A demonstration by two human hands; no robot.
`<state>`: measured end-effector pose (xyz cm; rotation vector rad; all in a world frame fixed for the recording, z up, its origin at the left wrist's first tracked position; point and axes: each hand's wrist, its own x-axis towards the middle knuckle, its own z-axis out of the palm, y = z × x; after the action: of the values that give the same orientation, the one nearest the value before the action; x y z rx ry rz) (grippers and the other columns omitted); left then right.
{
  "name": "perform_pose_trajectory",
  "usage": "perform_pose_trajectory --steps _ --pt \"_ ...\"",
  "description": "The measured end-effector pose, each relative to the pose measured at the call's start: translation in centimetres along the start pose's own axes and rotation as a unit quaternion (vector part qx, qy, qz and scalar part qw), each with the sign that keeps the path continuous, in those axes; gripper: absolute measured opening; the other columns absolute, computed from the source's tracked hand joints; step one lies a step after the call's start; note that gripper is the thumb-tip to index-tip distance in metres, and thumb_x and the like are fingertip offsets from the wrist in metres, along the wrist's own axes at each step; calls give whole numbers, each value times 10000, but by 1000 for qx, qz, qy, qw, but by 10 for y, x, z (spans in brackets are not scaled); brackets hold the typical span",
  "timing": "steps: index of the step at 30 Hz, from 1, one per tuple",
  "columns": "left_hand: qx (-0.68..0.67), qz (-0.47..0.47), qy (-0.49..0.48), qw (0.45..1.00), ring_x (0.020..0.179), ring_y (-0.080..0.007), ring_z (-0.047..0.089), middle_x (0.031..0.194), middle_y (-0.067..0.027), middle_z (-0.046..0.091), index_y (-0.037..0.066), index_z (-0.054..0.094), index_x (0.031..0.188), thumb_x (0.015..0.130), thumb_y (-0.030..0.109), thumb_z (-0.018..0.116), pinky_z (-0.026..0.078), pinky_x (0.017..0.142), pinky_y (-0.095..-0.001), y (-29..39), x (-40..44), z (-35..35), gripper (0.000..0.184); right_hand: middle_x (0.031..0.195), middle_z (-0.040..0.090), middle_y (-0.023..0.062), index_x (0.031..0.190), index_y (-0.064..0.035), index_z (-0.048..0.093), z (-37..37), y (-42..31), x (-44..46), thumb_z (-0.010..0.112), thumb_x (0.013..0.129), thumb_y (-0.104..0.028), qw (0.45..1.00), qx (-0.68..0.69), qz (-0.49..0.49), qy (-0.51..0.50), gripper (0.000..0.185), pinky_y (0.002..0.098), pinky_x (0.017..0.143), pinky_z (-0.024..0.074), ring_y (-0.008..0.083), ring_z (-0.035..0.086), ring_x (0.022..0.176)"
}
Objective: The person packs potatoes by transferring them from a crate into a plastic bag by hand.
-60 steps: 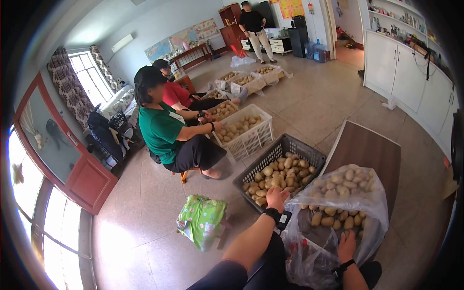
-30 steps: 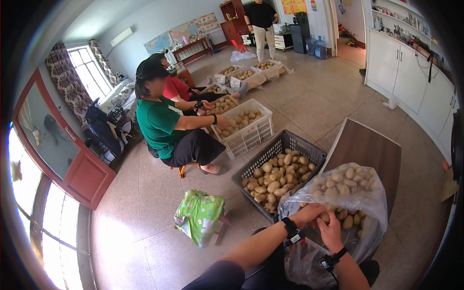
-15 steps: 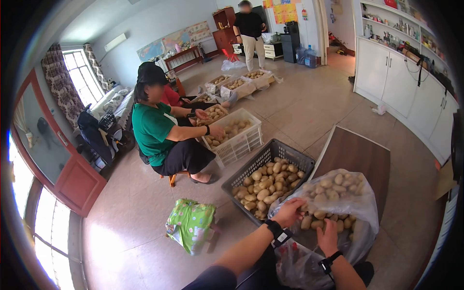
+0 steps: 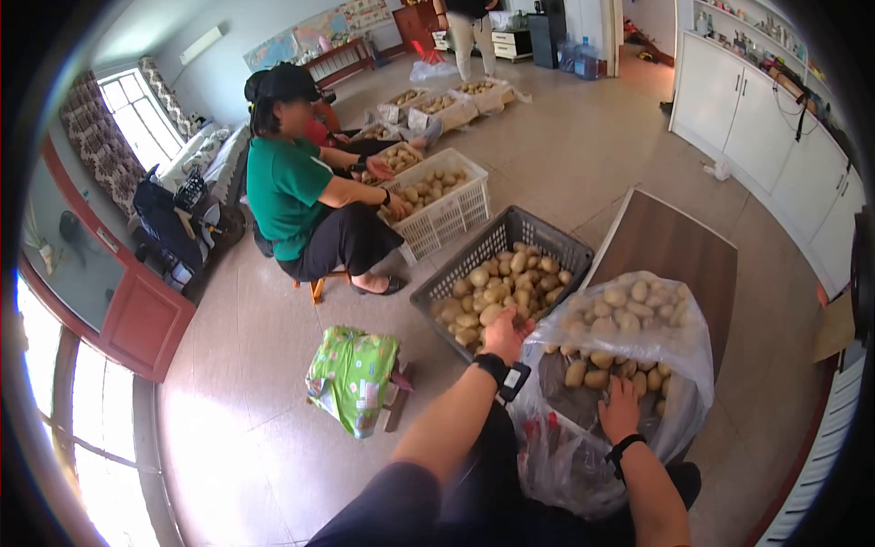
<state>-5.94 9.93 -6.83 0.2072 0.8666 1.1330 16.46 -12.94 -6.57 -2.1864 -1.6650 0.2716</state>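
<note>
My left hand (image 4: pixel 507 335) is over the near right corner of a dark grey plastic crate (image 4: pixel 436 290). Its fingers are curled, and anything inside them is hidden. Potatoes (image 4: pixel 510 278) fill much of that crate. To its right, a clear plastic bag (image 4: pixel 679 410) lies with its mouth towards me, holding more potatoes (image 4: pixel 597 378). My right hand (image 4: pixel 620 407) reaches into the bag's opening, fingers extended and touching the potatoes there. Both wrists wear black bands.
The bag rests on a dark wooden board (image 4: pixel 670 246). A green bag-covered stool (image 4: pixel 355 378) stands left of the crate. Beyond it, a seated person in green (image 4: pixel 287 182) handles potatoes in a white crate (image 4: pixel 447 223). More potato crates (image 4: pixel 456 111) stand farther back; white cabinets (image 4: pixel 729 105) are right.
My left hand has moved from the bag's opening leftward and up to the crate. My right hand has shifted up onto the potatoes in the bag. The whole view has tilted downward slightly.
</note>
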Motion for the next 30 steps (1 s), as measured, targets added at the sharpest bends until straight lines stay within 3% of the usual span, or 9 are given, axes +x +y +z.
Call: perform_pose_trajectory --steps 9,10,11,14,16,19,22,28,30 --pt "-27 45 10 999 910 -352 621 1190 -164 530 100 477 1291 933 19 473 588 796 -447 -2 48 -44 368 1323 437 137 1270 -88 493 8 -4 8 724 761 -174 996 -71 38 -36 565 451 901 500 368 489 1175" --pt "184 205 -91 957 913 -353 622 1189 -167 528 98 466 1304 932 23 474 592 792 -446 -19 76 -70 380 1289 451 138 1236 -74 509 7 -6 9 717 764 -177 995 -76 41 -51 525 452 886 507 367 498 1157" --pt "336 390 -130 847 916 -354 622 1188 -170 527 96 456 1316 931 27 476 595 789 -444 -35 103 -95 392 1255 464 139 1201 -61 525 7 -4 7 711 767 -180 993 -81 45 -68 487 453 872 515 366 506 1140" --pt "399 298 -43 866 1088 -337 586 1144 -204 614 13 629 1062 877 266 614 486 926 -393 -20 82 -90 314 1171 486 144 1135 -44 541 24 11 0 685 781 -173 989 -129 15 -64 403 457 862 513 369 518 1094" --pt "419 268 -12 867 1145 -331 574 1130 -215 643 -15 687 978 859 345 660 450 972 -376 -17 77 -90 380 1011 529 128 999 -60 595 29 14 -9 536 836 -116 991 -129 -31 34 183 483 747 502 363 557 924" --pt "458 332 -10 825 1069 -326 607 1068 -206 653 3 686 966 841 312 660 473 908 -394 -8 64 -77 335 1054 543 134 977 -56 602 20 11 -15 514 839 -96 996 -90 -26 8 168 486 784 495 378 560 944" --pt "320 173 93 927 940 -307 632 974 -190 651 -2 665 924 833 260 661 497 812 -400 3 29 -42 277 1019 578 157 982 -37 621 28 23 -16 534 821 -89 999 -27 -1 18 190 478 817 486 385 569 942" --pt "415 262 -18 871 833 -221 608 1037 -135 588 28 524 1257 905 82 551 560 666 -335 -8 33 -35 358 975 623 191 1059 -12 611 28 32 -15 624 759 -22 990 119 -35 72 300 442 838 471 359 596 945" --pt "132 78 77 985 824 -221 617 1045 -139 587 -11 520 1226 908 79 536 565 654 -332 6 -17 16 331 956 648 163 1048 -18 627 40 40 -13 662 749 -31 921 336 191 48 301 389 799 486 293 624 902"
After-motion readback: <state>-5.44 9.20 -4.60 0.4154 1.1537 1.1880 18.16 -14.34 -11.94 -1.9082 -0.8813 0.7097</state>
